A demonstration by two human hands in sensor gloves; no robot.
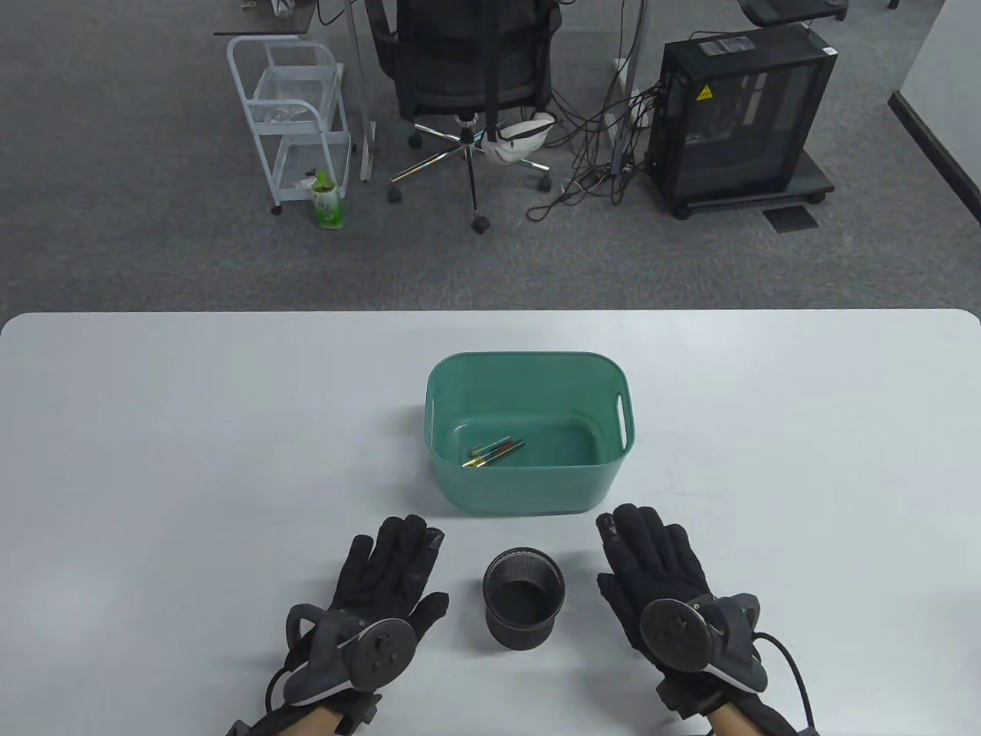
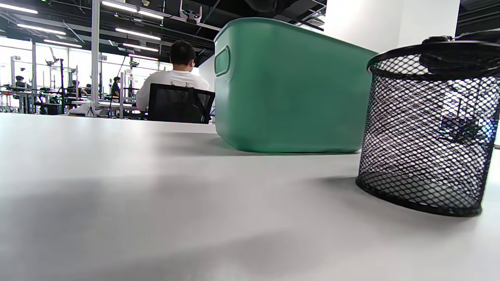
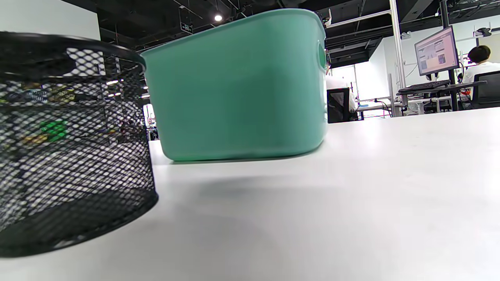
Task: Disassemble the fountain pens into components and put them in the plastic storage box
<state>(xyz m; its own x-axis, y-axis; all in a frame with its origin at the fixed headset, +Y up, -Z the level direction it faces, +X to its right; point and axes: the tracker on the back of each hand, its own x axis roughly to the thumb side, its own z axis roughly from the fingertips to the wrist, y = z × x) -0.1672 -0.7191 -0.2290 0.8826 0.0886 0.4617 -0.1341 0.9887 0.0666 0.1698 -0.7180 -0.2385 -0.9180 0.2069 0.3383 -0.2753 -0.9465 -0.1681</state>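
Hands lie flat on the table (image 1: 153, 429), palms down with fingers straight — left hand (image 1: 387, 571) and right hand (image 1: 651, 567) each grip nothing. Between them stands the black mesh pen cup (image 1: 523, 596), which looks empty from above. Just beyond it sits the green storage box (image 1: 529, 484), with a few pen parts (image 1: 493, 454) on its floor. Risk, as I judge it: a careless reach forward could tip the light cup — or nudge the box
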